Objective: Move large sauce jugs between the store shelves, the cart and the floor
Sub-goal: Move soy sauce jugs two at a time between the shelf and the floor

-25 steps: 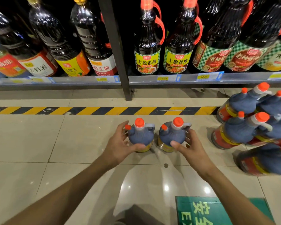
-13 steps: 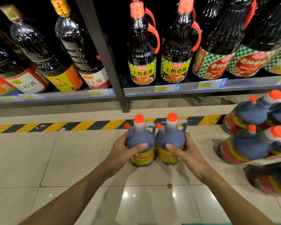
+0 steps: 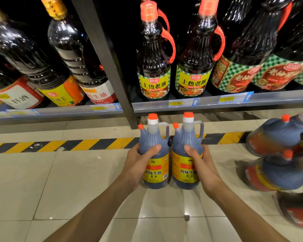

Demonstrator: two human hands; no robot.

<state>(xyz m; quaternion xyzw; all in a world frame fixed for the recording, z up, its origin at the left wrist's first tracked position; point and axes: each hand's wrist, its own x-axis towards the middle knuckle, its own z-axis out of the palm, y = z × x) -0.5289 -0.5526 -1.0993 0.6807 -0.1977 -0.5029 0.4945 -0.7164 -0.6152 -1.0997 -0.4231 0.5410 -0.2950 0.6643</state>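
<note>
Gripping one soy sauce jug apiece, the person's hands are holding the pair upright and side by side in front of the shelf post (image 3: 110,67). The left hand (image 3: 138,165) is wrapping its fingers round the left jug (image 3: 155,154), thumb lying across the dark shoulder above the yellow label. The right hand (image 3: 202,165) is clasping the right jug (image 3: 186,152) the same way. The two jugs are nearly touching; whether their bases are resting on the tiled floor (image 3: 42,180) cannot be told. Behind them a yellow-and-black hazard stripe (image 3: 68,144) is running along the floor beneath the bottom shelf (image 3: 217,102), which is carrying tall dark sauce bottles (image 3: 153,67). More matching jugs (image 3: 278,133) are sitting in a blurred cluster at the right edge.
</note>
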